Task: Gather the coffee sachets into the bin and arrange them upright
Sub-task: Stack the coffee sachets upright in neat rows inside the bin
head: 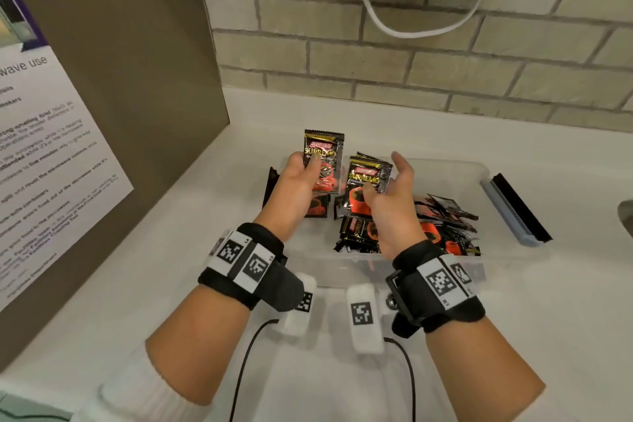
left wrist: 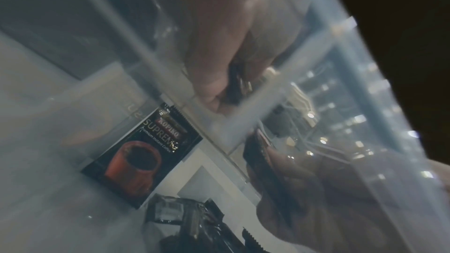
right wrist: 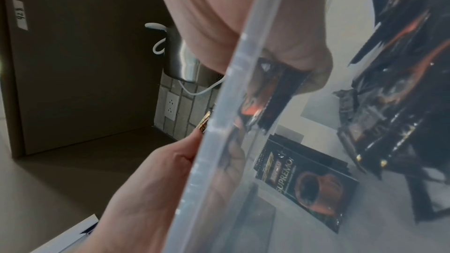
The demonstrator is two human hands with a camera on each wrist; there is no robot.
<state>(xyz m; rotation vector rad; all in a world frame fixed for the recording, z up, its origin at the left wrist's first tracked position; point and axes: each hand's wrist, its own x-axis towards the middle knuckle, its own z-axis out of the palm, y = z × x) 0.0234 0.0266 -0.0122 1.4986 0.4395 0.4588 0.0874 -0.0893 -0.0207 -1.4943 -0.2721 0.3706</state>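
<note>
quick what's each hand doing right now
Left hand: holds a coffee sachet upright.
Right hand: pinches another sachet, upper fingers spread.

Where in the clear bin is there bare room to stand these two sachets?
The clear plastic bin is bare at its left end, between the lone flat black sachet and the near wall. The right half is crowded by the jumbled sachet heap.
</note>
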